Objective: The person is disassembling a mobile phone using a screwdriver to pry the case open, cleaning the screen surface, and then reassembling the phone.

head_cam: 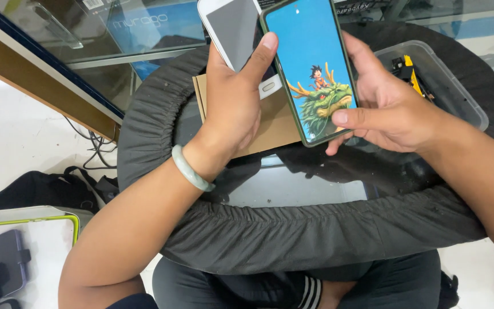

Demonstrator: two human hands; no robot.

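Observation:
A smartphone (310, 51) with a lit blue screen showing a cartoon figure on a green dragon is held up over the lap. My right hand (390, 103) grips its right edge, thumb lying across the lower screen. My left hand (232, 106) holds a white phone (230, 28) with a dark screen, and its thumb tip touches the left edge of the lit phone. A pale green bangle (191, 169) sits on my left wrist. Both phones hover above a brown cardboard box (275, 129).
A round tabletop wrapped in dark grey elastic cloth (315, 229) lies under the hands. A clear plastic container (447, 86) with black and yellow parts stands at the right. A glass counter (87, 63) is behind. At lower left are a white tray (35, 229), a dark device and a black bag.

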